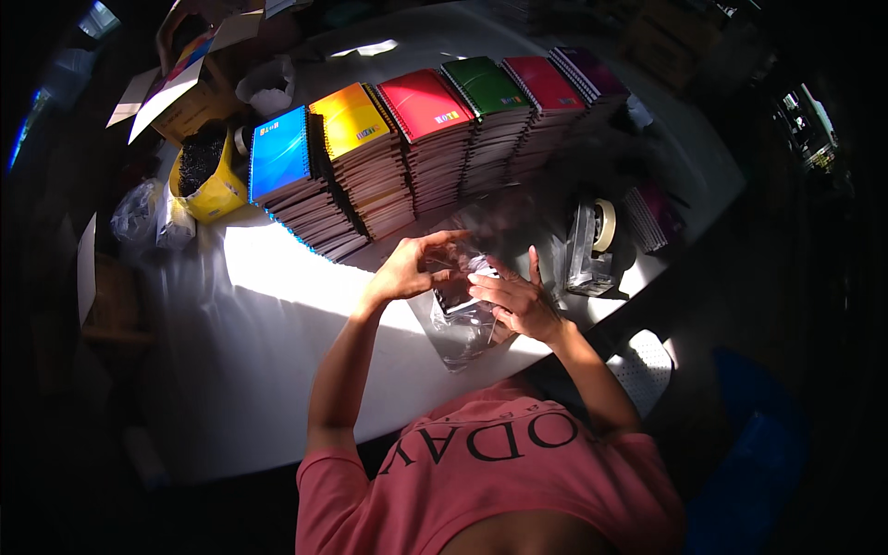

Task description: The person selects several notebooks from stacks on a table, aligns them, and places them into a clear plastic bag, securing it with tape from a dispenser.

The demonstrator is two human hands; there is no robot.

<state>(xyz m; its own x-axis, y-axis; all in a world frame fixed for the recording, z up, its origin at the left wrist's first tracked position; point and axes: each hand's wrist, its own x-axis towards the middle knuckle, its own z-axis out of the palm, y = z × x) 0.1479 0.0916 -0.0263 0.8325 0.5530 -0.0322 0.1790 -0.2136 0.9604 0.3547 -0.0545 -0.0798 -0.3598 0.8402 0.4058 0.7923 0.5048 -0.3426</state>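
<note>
A clear plastic bag point(458, 340) lies crumpled at the near edge of the table, with something dark and white inside or under it. My left hand point(412, 268) curls at the bag's left side, its thumb and forefinger bent around the film. From the right, my right hand point(520, 301) closes on the bag with its fingertips, while one finger points up and away. Glare and the fingers hide much of what is in the plastic. Beyond my hands stand tall stacks of spiral notebooks: blue point(280, 153), yellow point(350, 120), red point(424, 102), green point(485, 85), another red point(543, 83) and purple point(588, 72).
Right of my hands is a tape dispenser point(588, 254), with a small purple spiral-notebook stack point(653, 217) behind it. At the left stand a yellow container point(211, 199) of dark pieces and an open cardboard box point(185, 104). Another person's arm point(168, 42) reaches near that box.
</note>
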